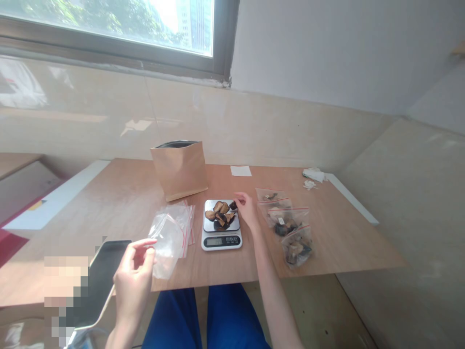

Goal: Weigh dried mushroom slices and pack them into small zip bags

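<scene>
A white kitchen scale [221, 241] stands mid-table with brown, dark-edged dried mushroom pieces [222, 215] heaped on its plate. At the plate's upper right corner, my right hand [246, 209] has its fingertips closed on a dark dried mushroom piece [233, 205]. My left hand [136, 264] is left of the scale, its thumb and curled fingers at the side of a clear zip bag [167, 247], which they seem to grip by the edge. More empty zip bags [187, 232] with red seals lie under and beside it.
Behind the scale stands a brown paper pouch [179, 169], open at the top. Several filled zip bags [297, 249] overlap at right. White paper [240, 170] and crumpled tissue [314, 174] lie farther back. A dark phone-like device [100, 281] is by the left front edge, beside a pixelated patch.
</scene>
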### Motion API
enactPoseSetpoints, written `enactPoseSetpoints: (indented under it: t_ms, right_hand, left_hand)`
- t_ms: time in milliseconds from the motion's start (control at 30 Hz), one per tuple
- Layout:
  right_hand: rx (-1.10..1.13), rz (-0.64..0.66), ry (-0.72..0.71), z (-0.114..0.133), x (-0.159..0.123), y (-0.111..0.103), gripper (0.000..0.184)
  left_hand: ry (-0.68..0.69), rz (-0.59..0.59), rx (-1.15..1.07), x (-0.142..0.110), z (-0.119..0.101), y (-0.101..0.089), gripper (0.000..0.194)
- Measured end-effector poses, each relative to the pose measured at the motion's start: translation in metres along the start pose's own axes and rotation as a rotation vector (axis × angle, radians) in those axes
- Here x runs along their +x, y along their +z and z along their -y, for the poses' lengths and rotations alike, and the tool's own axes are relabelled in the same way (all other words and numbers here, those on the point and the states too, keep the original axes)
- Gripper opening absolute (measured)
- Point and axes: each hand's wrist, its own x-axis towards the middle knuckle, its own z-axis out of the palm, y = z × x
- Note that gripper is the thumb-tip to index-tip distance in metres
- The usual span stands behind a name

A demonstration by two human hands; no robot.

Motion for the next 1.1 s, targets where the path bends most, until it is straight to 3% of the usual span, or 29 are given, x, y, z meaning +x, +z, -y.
enactPoseSetpoints:
  t_ms: [67,133,300,467,700,833,933,1100]
  right_hand:
    - [0.013,0.036,0.012,-0.010,-0.001,0.003,0.024]
    - [0.017,-0.015,-0.008,-0.020,-0.013,0.001,0.028]
    - [-0.128,-0.232,-0.097,-0.040,-0.066,-0.023,0.031]
    - [-0.287,-0.274,-0.174,-0.060,-0.117,-0.039,0.028]
    - [-0.280,-0.233,-0.111,-0.070,-0.127,-0.039,0.027]
    - [-0.221,-0.257,-0.121,-0.052,-0.128,-0.039,0.026]
    - [-0.140,-0.242,-0.121,-0.018,-0.135,-0.028,0.023]
    - [0.052,0.005,-0.063,0.049,-0.143,0.019,0.023]
  left_hand:
    - [-0.006,0.015,-0.008,-0.001,0.001,0.001,0.027]
    - [-0.012,0.033,-0.024,-0.002,0.002,0.002,0.028]
    - [-0.031,0.078,-0.062,-0.004,0.003,0.008,0.031]
    - [-0.022,0.119,-0.087,-0.006,0.002,0.014,0.036]
    - [0.001,0.118,-0.080,-0.012,-0.005,0.019,0.041]
    - [0.030,0.109,-0.052,-0.013,-0.005,0.018,0.043]
    - [0.067,0.118,-0.030,-0.014,-0.004,0.020,0.048]
    - [0.153,0.173,-0.018,-0.019,-0.003,0.029,0.054]
